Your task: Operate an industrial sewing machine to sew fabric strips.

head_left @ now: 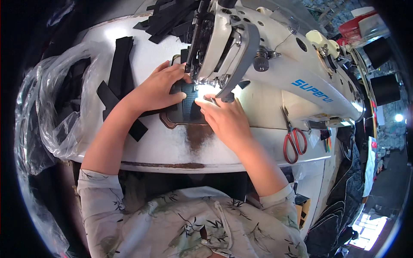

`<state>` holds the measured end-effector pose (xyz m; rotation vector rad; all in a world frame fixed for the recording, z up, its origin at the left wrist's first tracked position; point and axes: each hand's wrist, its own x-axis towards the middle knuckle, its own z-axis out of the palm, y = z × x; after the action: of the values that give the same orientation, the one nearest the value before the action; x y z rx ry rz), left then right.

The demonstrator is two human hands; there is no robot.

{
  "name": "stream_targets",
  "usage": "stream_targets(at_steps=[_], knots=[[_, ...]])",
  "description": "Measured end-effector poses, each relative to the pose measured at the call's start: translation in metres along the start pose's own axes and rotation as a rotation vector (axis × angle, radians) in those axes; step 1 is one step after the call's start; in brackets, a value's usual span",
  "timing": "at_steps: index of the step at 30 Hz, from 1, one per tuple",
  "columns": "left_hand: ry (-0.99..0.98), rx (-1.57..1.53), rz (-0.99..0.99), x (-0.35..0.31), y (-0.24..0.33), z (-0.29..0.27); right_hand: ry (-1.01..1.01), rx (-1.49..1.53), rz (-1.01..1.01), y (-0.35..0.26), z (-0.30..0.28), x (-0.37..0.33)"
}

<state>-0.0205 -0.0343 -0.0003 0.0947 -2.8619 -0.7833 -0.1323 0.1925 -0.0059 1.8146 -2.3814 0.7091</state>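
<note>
Bench, left end: on the white-topped bench (pixel 155 144), a crumpled clear plastic bag (pixel 45 124) lay outermost, flat black fabric strips (pixel 119 66) to its right.
Bench, back: a pile of long black fabric strips (pixel 172 19) lay left of the white metal sewing machine (pixel 275 75).
Needle area: a dark textured piece (pixel 188 107) lay between left hand (pixel 161 88) and right hand (pixel 224 119).
Bench, right: red-handled metal scissors (pixel 291 128) lay before the machine's arm.

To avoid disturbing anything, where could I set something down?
Bare tabletop lies between left forearm and right forearm, near the front edge, and between right forearm and scissors. Crowded: left hand and right hand at sewing machine; black strips, clear plastic leftward.
</note>
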Motion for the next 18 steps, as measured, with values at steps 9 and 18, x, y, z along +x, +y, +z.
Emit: stream_targets(at_steps=[9,18], knots=[[0.026,-0.014,0.031,0.0032,-0.005,0.001,0.023,0.008,-0.02,-0.0009,-0.0006,0.0023],[0.01,-0.025,0.062,0.004,-0.0106,0.003,0.029,0.019,0.008,-0.0023,0.001,0.0001]])
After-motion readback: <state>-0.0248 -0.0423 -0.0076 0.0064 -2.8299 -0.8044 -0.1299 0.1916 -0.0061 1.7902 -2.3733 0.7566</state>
